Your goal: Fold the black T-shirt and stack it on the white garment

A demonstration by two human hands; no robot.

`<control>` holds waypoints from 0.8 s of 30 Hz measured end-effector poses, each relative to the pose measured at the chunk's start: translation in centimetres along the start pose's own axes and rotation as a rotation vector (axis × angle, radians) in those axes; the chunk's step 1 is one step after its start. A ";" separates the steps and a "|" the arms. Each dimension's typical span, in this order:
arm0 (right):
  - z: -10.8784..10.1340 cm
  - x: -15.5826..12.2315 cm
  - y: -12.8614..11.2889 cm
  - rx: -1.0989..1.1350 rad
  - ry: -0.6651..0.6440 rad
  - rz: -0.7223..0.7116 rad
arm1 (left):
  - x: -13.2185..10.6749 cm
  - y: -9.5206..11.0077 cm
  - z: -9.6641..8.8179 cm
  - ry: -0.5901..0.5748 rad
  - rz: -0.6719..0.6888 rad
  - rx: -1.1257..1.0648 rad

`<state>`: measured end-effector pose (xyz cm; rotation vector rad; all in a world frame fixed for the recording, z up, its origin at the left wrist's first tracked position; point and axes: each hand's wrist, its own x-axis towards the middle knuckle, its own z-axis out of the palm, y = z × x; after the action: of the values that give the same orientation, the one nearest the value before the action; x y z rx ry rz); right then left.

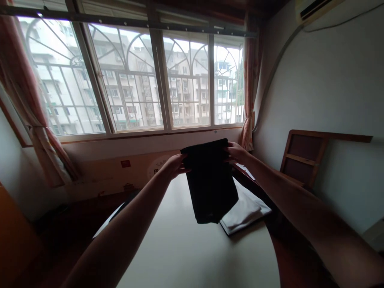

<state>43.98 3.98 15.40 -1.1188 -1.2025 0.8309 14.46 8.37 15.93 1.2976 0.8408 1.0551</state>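
Observation:
A black folded garment [210,184] hangs in the air above the white table, held out at arm's length. Its kind is too dark to make out. My left hand [176,166] grips its upper left corner, fingers closed on the cloth. On the opposite upper corner, my right hand [237,152] pinches the fabric, with the thumb and fingers around the edge. Behind the garment and to its right, a stack of folded white and dark clothes [246,214] lies on the table, partly covered by the garment from this view.
The white table [180,256] has a rounded right edge. Barred windows [129,80] with tied curtains [45,144] run along the far wall. A wooden frame piece [303,156] stands against the right wall. Something dark lies at the table's left edge, behind my left forearm.

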 end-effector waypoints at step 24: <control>-14.4 -13.3 22.6 -0.617 -0.103 -0.067 | -5.7 -26.0 7.8 -0.469 0.459 0.715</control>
<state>56.91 -5.36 -9.86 -1.5282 -1.6333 0.4735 23.42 1.27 -9.33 2.3187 0.5771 0.7436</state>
